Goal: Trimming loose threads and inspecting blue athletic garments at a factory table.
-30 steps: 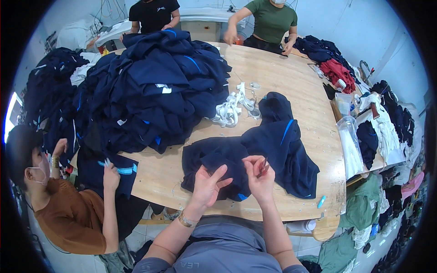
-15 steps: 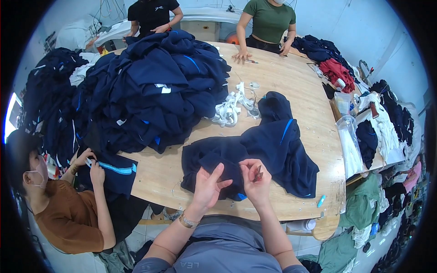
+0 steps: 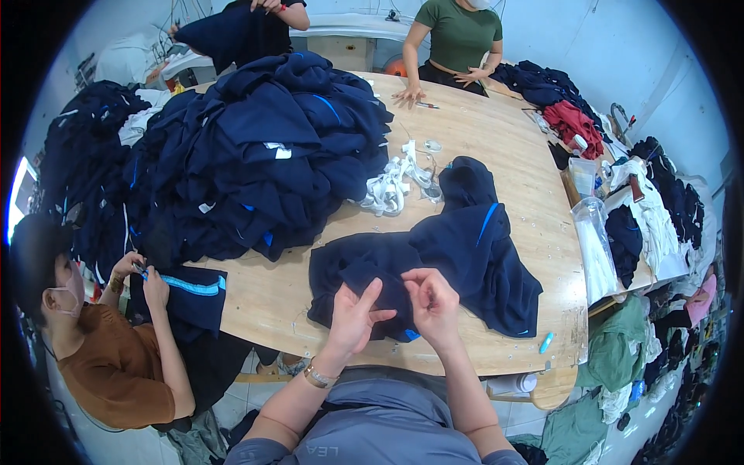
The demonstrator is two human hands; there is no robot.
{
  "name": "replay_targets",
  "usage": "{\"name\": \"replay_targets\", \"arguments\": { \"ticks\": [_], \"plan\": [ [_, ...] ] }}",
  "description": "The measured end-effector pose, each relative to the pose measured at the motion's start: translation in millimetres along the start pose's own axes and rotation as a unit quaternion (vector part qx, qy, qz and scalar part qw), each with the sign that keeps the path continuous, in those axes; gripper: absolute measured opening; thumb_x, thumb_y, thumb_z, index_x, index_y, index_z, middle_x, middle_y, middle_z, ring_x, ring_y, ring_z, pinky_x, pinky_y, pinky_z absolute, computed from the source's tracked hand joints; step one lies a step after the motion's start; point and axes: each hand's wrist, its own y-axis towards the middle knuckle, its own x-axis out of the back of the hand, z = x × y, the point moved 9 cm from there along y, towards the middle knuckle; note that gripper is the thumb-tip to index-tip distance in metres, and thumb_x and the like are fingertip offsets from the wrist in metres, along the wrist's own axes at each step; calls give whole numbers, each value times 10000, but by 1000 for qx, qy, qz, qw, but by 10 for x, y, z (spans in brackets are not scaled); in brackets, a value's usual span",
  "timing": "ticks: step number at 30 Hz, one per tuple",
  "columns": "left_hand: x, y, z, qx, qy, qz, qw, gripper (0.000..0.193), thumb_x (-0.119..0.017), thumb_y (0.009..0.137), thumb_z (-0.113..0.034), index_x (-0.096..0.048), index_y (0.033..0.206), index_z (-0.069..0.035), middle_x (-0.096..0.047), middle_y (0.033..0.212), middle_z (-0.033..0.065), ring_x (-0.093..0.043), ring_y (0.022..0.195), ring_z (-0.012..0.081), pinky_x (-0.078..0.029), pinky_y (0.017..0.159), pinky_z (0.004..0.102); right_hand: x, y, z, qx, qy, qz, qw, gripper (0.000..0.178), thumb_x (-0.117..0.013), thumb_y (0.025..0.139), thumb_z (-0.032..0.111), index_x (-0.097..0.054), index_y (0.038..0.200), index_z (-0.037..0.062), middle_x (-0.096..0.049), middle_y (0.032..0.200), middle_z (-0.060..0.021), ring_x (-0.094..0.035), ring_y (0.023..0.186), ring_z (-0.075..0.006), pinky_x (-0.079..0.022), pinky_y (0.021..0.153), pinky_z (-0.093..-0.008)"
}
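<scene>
A dark navy garment [image 3: 473, 248] with bright blue trim lies spread on the table in front of me. My left hand [image 3: 355, 322] is at its near left part, thumb raised, with the bunched cloth gripped at the hidden fingers. Just to the right, my right hand [image 3: 434, 310] hovers over the same garment with its fingers curled and the thumb and index fingertips close together. Whatever lies inside that hand is hidden; the small reddish-brown tool seen in its palm earlier does not show clearly now.
A tall heap of navy garments [image 3: 256, 155] covers the table's left. White straps [image 3: 387, 186] lie beyond my garment, and a light-blue marker-like stick [image 3: 546, 342] near the right edge. A co-worker in brown [image 3: 116, 372] sits left; two others stand across the wooden table [image 3: 496, 132].
My right hand has turned slightly, and the tool in its palm has gone from sight. The cloth at my left hand has shifted. Across the table, a co-worker has lifted a navy garment.
</scene>
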Motion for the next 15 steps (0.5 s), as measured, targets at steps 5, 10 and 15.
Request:
{"name": "replay_targets", "arguments": {
  "ticks": [5, 10, 15],
  "plan": [
    [-48, -20, -4, -1, 19, -2, 1000, 233, -517, 911, -133, -469, 1133, -80, -585, 1022, 31, -610, 858, 121, -571, 594, 284, -88, 19, 310, 151, -141, 29, 978, 282, -563, 792, -84, -360, 625, 17, -581, 786, -139, -550, 610, -190, -436, 552, -253],
    [-54, -38, 4, 34, -8, -3, 999, 256, -523, 911, -162, -450, 1145, -89, -568, 1020, 17, -605, 838, 116, -577, 589, 311, 8, 27, 32, 28, -47, 10, 998, 279, -562, 793, -85, -356, 633, 15, -584, 791, -130, -555, 626, -186, -437, 558, -251],
    [-26, -7, 16, 18, 9, 1, 1000, 250, -521, 913, -174, -445, 1135, -89, -564, 999, 19, -607, 820, 116, -578, 577, 321, -55, 36, 175, 68, -35, 50, 996, 270, -570, 788, -85, -362, 647, 14, -597, 806, -117, -567, 645, -187, -438, 560, -253]
  ]
}}
